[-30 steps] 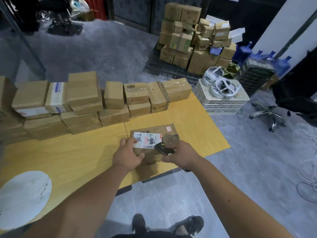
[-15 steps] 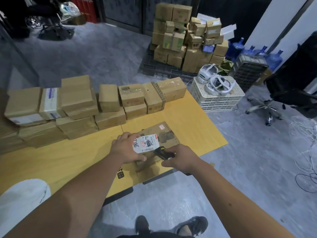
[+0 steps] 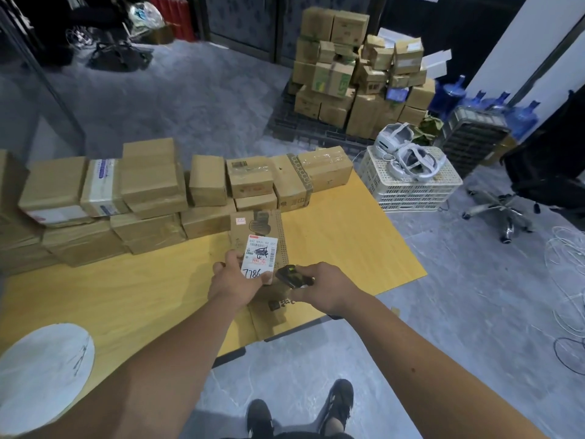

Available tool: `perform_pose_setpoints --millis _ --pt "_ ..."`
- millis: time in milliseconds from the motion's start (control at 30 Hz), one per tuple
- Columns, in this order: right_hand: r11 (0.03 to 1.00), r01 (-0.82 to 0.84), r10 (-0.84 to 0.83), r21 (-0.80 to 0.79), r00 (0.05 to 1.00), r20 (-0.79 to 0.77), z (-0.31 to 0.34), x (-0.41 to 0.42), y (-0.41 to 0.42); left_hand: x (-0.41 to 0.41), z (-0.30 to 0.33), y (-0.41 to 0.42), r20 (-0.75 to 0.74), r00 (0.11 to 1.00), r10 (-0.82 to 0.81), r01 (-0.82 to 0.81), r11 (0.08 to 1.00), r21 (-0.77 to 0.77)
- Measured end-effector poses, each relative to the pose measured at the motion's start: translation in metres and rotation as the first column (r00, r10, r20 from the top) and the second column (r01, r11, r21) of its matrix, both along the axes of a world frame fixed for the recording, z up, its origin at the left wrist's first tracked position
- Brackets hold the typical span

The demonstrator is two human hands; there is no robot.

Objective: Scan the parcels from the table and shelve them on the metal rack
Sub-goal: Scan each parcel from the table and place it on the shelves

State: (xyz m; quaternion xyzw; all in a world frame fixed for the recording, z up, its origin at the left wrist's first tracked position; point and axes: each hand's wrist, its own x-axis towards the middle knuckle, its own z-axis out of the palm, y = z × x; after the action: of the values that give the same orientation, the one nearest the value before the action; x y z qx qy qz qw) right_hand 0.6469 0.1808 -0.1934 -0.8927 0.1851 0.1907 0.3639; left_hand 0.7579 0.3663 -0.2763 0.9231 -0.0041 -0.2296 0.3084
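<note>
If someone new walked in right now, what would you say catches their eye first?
Most likely the parcel held up near the table's front edge, its white label facing the camera: the left hand grips its lower end while the right hand holds a small black scanner beside it. Behind them, a row of stacked cardboard boxes lines the yellow table.

The flat brown cardboard parcel [image 3: 258,231] with the white shipping label [image 3: 259,259], which lay flat on the yellow wooden worktop [image 3: 342,239] a second ago, has been raised in the grip of the left hand [image 3: 232,282] and turned, so that its long side now points toward 12 o'clock. The small black handheld scanner [image 3: 292,275] in the right hand [image 3: 324,288] has been brought just beside the label, at its 4 o'clock.
</note>
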Motion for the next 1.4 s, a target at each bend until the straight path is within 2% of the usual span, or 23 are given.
perform_pose_setpoints --millis 167,300,500,733,900,1067,1300,1400 --pt "0.999 -0.018 0.019 0.037 1.0 -0.025 0.01 0.009 -0.004 -0.001 -0.008 -0.008 -0.083 0.997 -0.004 -0.009 0.988 -0.152" --pt "0.998 -0.062 0.063 0.02 0.997 -0.048 0.022 0.016 -0.004 0.001 -0.017 -0.017 -0.187 0.981 0.052 -0.111 0.94 -0.322" --pt "0.998 -0.06 0.06 0.008 0.995 -0.074 0.031 0.025 -0.012 -0.003 -0.015 -0.024 -0.237 0.967 0.089 -0.193 0.866 -0.461" --pt "0.964 -0.231 0.212 -0.13 0.966 -0.148 0.04 0.03 -0.02 -0.009 -0.026 -0.022 -0.248 0.963 0.1 -0.219 0.828 -0.517" --pt "0.94 -0.307 0.271 -0.149 0.937 -0.22 0.044 0.026 -0.025 -0.017 -0.031 -0.023 -0.193 0.977 0.087 -0.18 0.819 -0.544" --pt "0.94 -0.313 0.268 -0.136 0.923 -0.277 0.049 0.019 -0.026 -0.034 -0.035 -0.02 -0.137 0.984 0.11 -0.17 0.799 -0.577" --pt "0.961 -0.248 0.195 -0.122 0.922 -0.335 0.056 0.005 -0.023 -0.039 -0.053 -0.025 -0.146 0.973 0.177 -0.229 0.704 -0.672" --pt "0.968 -0.22 0.161 -0.121 0.914 -0.373 0.06 -0.001 -0.02 -0.051 -0.041 -0.027 -0.068 0.98 0.185 -0.184 0.732 -0.656"
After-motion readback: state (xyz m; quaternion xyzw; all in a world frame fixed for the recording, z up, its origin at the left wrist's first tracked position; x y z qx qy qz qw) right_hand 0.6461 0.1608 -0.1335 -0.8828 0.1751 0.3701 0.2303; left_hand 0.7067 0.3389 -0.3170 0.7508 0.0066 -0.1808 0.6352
